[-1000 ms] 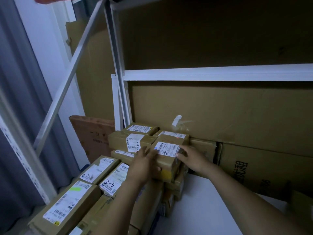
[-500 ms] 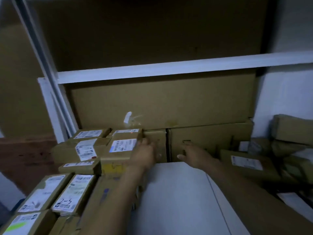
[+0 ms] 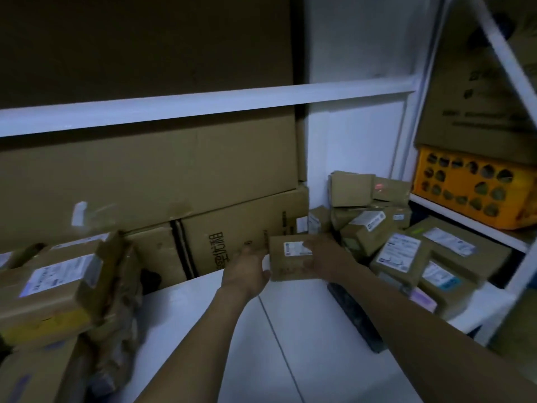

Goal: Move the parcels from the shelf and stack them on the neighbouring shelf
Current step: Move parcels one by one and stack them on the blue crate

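A small brown parcel (image 3: pixel 286 267) with a white label lies on the white shelf board (image 3: pixel 293 353), at the left edge of a loose heap of parcels (image 3: pixel 402 251). My left hand (image 3: pixel 247 270) clasps its left end, thumb at the front corner. My right hand (image 3: pixel 327 257) lies over its right half, fingers curled onto the label. At the far left, a stack of labelled parcels (image 3: pixel 55 286) stands on the same board.
Large cardboard boxes (image 3: pixel 232 237) line the back wall under a white shelf beam (image 3: pixel 203 103). A dark flat slab (image 3: pixel 354 315) lies on the board by my right forearm. A yellow perforated crate (image 3: pixel 470 193) sits on the adjoining rack at right.
My view has swung right, from the left stack to the heap. Both hands left the stacked parcel, crossed the board and closed on the small parcel.
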